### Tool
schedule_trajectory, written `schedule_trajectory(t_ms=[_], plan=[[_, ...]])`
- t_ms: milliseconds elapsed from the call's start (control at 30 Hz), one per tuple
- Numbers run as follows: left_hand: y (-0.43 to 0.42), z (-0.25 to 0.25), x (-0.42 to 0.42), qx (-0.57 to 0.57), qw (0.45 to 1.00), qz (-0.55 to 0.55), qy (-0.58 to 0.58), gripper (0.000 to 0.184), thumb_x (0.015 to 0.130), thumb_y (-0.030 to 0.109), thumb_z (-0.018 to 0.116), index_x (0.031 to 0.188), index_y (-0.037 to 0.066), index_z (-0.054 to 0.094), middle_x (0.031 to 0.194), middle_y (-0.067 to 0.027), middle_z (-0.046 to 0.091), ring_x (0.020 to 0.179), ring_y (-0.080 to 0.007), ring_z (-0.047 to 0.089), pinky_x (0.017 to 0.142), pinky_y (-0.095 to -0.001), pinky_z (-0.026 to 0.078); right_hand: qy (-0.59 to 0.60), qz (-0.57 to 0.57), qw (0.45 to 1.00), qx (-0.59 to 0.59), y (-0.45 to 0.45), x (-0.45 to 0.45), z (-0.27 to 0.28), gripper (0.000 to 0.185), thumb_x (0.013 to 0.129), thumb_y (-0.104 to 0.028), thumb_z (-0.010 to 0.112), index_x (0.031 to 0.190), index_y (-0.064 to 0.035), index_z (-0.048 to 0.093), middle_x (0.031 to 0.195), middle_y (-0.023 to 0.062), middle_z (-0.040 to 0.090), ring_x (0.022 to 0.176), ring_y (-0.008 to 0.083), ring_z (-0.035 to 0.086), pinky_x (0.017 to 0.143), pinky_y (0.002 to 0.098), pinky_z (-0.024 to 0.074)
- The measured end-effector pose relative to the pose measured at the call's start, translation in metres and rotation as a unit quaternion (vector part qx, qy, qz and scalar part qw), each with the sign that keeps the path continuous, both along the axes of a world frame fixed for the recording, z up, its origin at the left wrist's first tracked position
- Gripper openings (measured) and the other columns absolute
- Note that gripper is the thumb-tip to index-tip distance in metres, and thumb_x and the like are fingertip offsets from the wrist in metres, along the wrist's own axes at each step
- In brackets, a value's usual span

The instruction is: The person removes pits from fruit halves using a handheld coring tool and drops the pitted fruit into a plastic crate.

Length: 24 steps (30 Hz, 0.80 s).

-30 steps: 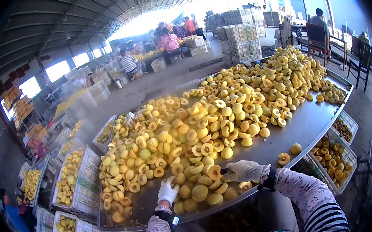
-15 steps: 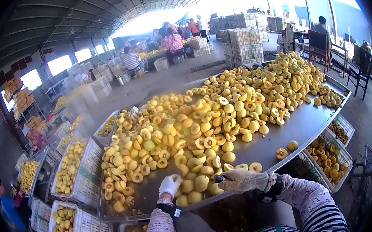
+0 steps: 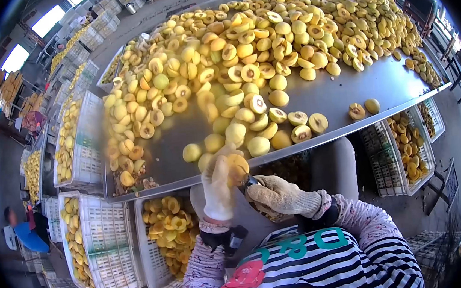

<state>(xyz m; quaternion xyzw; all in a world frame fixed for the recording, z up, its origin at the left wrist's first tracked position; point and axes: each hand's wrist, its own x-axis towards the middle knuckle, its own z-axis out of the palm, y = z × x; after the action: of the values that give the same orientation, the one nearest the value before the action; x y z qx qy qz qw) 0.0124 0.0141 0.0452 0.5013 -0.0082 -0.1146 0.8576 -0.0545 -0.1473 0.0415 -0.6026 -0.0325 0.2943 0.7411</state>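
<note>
My left hand (image 3: 218,186), in a white glove, is closed around a halved yellow fruit (image 3: 237,168) just past the table's near edge. My right hand (image 3: 285,195), in a beige knitted glove, grips a small dark-handled tool (image 3: 250,181) whose end is close to the fruit; the tip is hard to make out. Beyond both hands, a heap of halved yellow fruit (image 3: 244,49) covers much of the metal table (image 3: 347,95). Some halves show brown pits or hollows. Several pieces lie along the near edge, just beyond my hands.
White crates of fruit stand left (image 3: 104,237), below the table's near edge (image 3: 154,271), and right (image 3: 385,158). A person in blue (image 3: 30,233) is at the far left. Dark chairs (image 3: 420,4) stand at the upper right. My knees are under the table edge.
The view has tilted down. My left hand has left the fruit on the table and now holds a half close to my body, beside the tool in my right hand.
</note>
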Motion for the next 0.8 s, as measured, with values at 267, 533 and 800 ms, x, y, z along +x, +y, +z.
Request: schedule_trajectory(t_ms=[267, 533, 800], plan=[[-0.035, -0.019, -0.019, -0.082, 0.991, 0.017, 0.107, 0.039, 0.104, 0.04, 0.051, 0.115, 0.003, 0.06, 0.113, -0.0108, 0.064, 0.105, -0.025, 0.063, 0.098, -0.0443, 0.053, -0.03, -0.044, 0.996, -0.066, -0.01, -0.013, -0.026, 0.049, 0.102, -0.049, 0.053, 0.119, -0.0034, 0.058, 0.088, 0.0051, 0.064, 0.082, 0.0164, 0.059, 0.076, 0.0334, 0.0494], [-0.07, -0.007, -0.025, -0.016, 0.996, 0.036, 0.075, 0.044, 0.103, 0.045, 0.053, 0.109, 0.002, 0.062, 0.107, -0.0097, 0.065, 0.098, -0.0239, 0.065, 0.096, -0.0433, 0.054, -0.126, -0.109, 0.977, -0.129, -0.03, -0.021, -0.032, 0.06, 0.098, -0.057, 0.055, 0.124, -0.0031, 0.056, 0.092, 0.0143, 0.067, 0.083, 0.0274, 0.063, 0.08, 0.0376, 0.051], [-0.077, -0.003, -0.031, 0.067, 0.996, 0.035, 0.05, 0.045, 0.104, 0.043, 0.052, 0.106, -0.001, 0.063, 0.099, -0.0124, 0.067, 0.091, -0.025, 0.067, 0.089, -0.0411, 0.056, -0.09, -0.061, 0.992, -0.059, -0.041, -0.022, -0.038, 0.06, 0.098, -0.057, 0.055, 0.123, -0.0028, 0.058, 0.096, 0.0177, 0.068, 0.088, 0.0302, 0.065, 0.081, 0.0388, 0.051]])
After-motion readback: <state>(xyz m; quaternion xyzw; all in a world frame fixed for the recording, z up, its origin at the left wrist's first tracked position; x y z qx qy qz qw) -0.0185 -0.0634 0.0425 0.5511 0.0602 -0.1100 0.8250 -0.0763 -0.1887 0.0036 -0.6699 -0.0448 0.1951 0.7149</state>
